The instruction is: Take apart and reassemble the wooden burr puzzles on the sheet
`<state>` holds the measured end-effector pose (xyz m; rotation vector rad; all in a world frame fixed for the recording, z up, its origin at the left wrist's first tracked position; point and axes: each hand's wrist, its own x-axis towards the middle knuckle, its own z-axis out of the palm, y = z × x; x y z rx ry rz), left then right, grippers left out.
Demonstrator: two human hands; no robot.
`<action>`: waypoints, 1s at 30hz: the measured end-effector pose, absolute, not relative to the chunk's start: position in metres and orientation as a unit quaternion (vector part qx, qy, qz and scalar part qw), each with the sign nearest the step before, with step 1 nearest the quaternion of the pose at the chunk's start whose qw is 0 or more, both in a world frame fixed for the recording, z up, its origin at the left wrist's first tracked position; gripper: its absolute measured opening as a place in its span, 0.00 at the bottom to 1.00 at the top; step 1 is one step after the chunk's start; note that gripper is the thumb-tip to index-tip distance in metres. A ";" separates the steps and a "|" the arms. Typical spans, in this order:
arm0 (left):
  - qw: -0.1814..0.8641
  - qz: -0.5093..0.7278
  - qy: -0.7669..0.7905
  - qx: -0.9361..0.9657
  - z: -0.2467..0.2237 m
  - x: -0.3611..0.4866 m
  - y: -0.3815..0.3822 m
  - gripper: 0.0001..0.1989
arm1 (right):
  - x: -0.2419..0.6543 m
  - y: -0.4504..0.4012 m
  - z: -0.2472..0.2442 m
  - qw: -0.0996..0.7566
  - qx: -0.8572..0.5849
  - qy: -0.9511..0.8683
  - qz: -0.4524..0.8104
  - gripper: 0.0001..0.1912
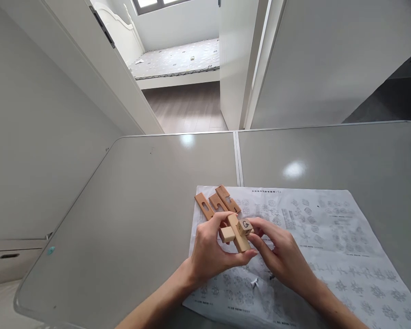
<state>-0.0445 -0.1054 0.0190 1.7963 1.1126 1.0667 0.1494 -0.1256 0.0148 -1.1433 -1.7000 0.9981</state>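
Note:
My left hand is closed around a partly joined wooden burr puzzle, its thumb under the near end and its fingers at the far end. The puzzle's pale bars cross each other, and one block end bears a handwritten letter that looks like "G". At the puzzle's right side, my right hand pinches a bar end with thumb and fingers; my fingers partly hide that end. Just beyond my left hand, several loose notched wooden puzzle pieces lie on the printed sheet.
The sheet, creased and covered with puzzle diagrams, lies on a grey table with a metal seam. A small torn white scrap is on the paper. Past the table's far edge, a doorway opens on a bed.

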 end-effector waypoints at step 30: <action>0.574 0.350 0.411 0.616 0.026 -0.049 -0.096 0.33 | 0.146 -0.129 0.018 0.410 -0.417 -0.655 0.478 0.19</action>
